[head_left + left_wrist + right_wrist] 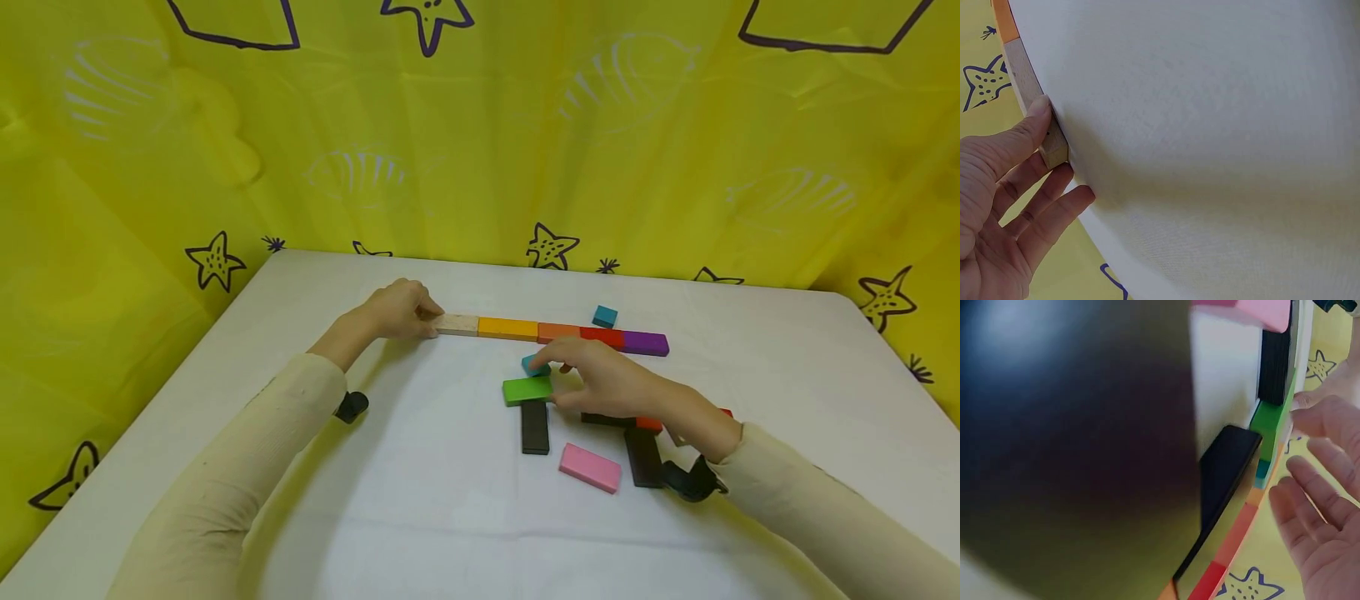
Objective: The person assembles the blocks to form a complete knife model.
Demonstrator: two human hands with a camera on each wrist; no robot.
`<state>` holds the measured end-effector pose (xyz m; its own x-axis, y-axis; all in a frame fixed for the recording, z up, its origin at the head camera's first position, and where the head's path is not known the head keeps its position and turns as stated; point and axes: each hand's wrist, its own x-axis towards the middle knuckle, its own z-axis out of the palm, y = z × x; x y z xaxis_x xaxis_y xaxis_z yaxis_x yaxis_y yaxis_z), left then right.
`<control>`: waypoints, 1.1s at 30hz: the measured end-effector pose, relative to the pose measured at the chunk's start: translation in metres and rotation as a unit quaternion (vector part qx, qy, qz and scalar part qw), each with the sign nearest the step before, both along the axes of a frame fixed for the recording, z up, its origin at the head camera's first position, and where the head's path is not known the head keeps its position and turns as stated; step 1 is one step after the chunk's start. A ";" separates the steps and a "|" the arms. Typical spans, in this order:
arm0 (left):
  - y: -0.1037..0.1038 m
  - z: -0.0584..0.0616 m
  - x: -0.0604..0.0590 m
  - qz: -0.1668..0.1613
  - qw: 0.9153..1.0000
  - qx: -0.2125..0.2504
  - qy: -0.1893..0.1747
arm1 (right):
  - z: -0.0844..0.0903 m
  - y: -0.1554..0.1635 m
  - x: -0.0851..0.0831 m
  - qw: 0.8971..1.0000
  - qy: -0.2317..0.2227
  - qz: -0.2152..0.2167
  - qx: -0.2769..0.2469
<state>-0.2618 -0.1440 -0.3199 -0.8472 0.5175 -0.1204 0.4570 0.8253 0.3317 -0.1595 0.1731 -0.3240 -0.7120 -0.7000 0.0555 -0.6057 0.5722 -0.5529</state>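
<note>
In the head view, a row of blocks runs across the table: a plain wooden block (457,325), a yellow-orange block (507,329), an orange block (558,332), a red block (602,337) and a purple block (646,343). My left hand (397,308) pinches the wooden block at the row's left end, its thumb (1038,109) lying along the block. Over the loose blocks, my right hand (607,375) has its fingers spread and loosely bent. Its index fingertip is by a small teal block (533,364), its thumb close to a green block (527,391); contact is unclear.
Behind the row sits another small teal block (605,317). Nearer me lie a black block (535,428), a pink block (590,468) and a second black block (642,458). More blocks are partly hidden beneath my right forearm. A yellow patterned curtain (480,117) hangs behind the white table (420,500).
</note>
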 end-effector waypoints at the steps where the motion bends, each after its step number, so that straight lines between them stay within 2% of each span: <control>1: 0.000 0.000 0.000 0.002 1.000 0.001 -0.001 | 0.000 -0.002 -0.001 1.000 0.001 0.005 0.005; 12: 0.000 0.000 0.000 0.002 1.000 0.004 -0.002 | -0.001 -0.012 -0.009 0.998 -0.019 0.038 0.040; 20: 0.001 0.001 0.001 0.004 1.000 -0.002 -0.001 | -0.004 -0.008 -0.010 0.996 -0.025 0.028 0.080; 26: 0.001 0.002 0.003 0.000 1.000 -0.004 0.000 | -0.005 -0.002 -0.008 0.996 -0.028 0.011 0.082; 33: 0.001 0.003 0.003 0.000 1.000 0.000 -0.005 | -0.005 0.008 -0.002 0.996 -0.018 0.015 0.082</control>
<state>-0.2590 -0.1432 -0.3169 -0.8458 0.5175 -0.1294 0.4537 0.8255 0.3357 -0.1612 0.1812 -0.3290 -0.6901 -0.7186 -0.0859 -0.6054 0.6382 -0.4756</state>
